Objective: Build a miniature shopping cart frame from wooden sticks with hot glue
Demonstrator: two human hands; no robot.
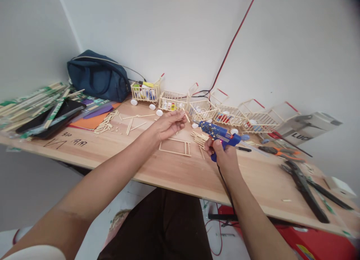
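Observation:
Between the fingertips of my left hand [172, 124] is a short wooden stick [186, 116], held up over the table. My right hand [225, 155] is wrapped round the handle of a blue glue gun [218, 134], whose nozzle points left toward that stick. Dried specks cover the gun's front. Below my left hand, a flat rectangular frame of sticks [174, 152] lies on the wood, with two crosspieces close together at its right end. A pile of short sticks [199, 139] lies partly behind the gun.
Several miniature stick-built carts [171, 100] line the wall. A blue bag [98, 76], a black tray [53, 119] and packaged chopsticks [30, 102] occupy the left. Loose sticks [107, 122] lie nearer. Orange-handled pliers [281, 152] and a large black-handled cutter [305, 190] lie right. The gun's cord [225, 183] drops over the edge.

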